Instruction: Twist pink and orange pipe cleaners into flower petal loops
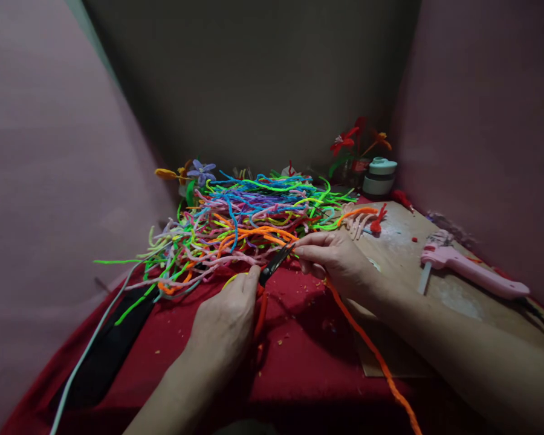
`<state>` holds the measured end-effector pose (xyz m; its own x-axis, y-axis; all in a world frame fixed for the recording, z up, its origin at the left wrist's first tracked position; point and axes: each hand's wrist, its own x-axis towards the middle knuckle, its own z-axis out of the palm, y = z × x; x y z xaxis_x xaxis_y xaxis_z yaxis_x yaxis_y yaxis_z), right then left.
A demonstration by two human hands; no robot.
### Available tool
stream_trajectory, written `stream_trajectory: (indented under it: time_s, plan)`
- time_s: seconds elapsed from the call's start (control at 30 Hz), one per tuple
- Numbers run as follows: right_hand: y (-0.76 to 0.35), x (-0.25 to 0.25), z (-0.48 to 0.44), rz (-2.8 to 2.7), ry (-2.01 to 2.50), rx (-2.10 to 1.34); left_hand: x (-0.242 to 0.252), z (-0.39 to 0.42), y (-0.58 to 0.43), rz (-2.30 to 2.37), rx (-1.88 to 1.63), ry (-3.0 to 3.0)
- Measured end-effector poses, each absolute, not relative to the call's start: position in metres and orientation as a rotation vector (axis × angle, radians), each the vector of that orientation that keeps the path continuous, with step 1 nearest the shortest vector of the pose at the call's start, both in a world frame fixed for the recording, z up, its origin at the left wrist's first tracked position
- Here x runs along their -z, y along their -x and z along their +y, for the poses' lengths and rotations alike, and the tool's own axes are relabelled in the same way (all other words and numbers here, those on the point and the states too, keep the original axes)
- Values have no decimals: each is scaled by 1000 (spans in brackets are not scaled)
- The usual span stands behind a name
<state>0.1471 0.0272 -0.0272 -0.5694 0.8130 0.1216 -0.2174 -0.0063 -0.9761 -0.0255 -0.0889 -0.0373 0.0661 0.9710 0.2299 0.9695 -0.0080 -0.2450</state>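
Note:
My left hand [229,311] is closed round a black-handled tool [274,266], whose tip points up and right toward my other hand. Below its fingers hangs a short red-orange strand [260,314]. My right hand [326,257] pinches an orange fuzzy stem near that tip, and a long orange stem [374,350] runs from under it down to the bottom edge. Right behind both hands lies a tangled heap of many-coloured fuzzy stems [254,211].
On the right, a pink glue gun [476,272] rests on a brown board [399,241]. Fuzzy flowers [344,142] and a lidded container [379,178] stand behind. A black flat item [113,350] and a pale cord [93,338] lie left on the red cloth [299,362].

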Motion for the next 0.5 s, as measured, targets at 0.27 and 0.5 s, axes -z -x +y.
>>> stream_trajectory:
  time_s: [0.27, 0.5]
  plan:
    - [-147, 25, 25, -1469, 701, -1706, 29, -91, 24, -2031, -60, 2082]
    - [-145, 28, 26, -1478, 748, -1709, 31, -92, 27, -2109, -52, 2226]
